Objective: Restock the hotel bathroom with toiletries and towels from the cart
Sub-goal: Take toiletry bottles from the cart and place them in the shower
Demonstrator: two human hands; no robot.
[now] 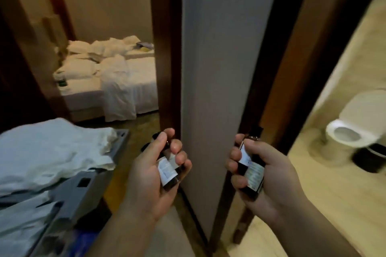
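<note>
Toiletry bottles (167, 173), small and dark with white labels, sit in the left hand (146, 179), just left of the grey wall (219, 69) that stands in the middle. The fingers of this hand curl round them, with the thumb lying along the side. It looks like two bottles, with black caps poking out past the fingertips.

Just right of the grey wall, the right hand (271, 177) grips more dark bottles (251, 173). Its fingers wrap round the front and its thumb presses on top. One black cap sticks up above the hand. How many bottles this hand holds is hard to tell.

Left of the grey wall and low down is the grey cart (83, 190). White towels (48, 152) lie in a soft heap on top of it.

A dark brown door frame (277, 89) runs up the right side of the grey wall. Past that, further right of the wall, is the bathroom with a pale floor. A white toilet (351, 131) stands there with its lid up, and a black bin (369, 158) sits beside it. Both look blurry.

Far back on the left of the grey wall is a bed (142, 73). White sheets and pillows are piled on it, and one sheet hangs down over the edge.
</note>
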